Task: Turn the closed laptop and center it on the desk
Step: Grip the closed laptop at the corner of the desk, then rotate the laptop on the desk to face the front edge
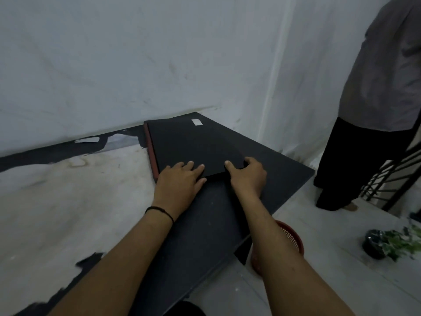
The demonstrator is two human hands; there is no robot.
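Note:
A closed black laptop [193, 144] with a red strip along its left edge and a white sticker near its far corner lies on the desk [214, 215], towards the far right, close to the wall. My left hand [180, 181] rests flat on the laptop's near left corner, fingers spread. My right hand [247, 176] grips the near right corner, with the thumb on the lid and the fingers wrapped around the edge.
The desk is dark on the right and worn pale on the left. A person in a grey top [382, 87] stands at the right. A red mesh bin [289, 242] sits by the desk's right edge. A potted plant [387, 244] is on the floor.

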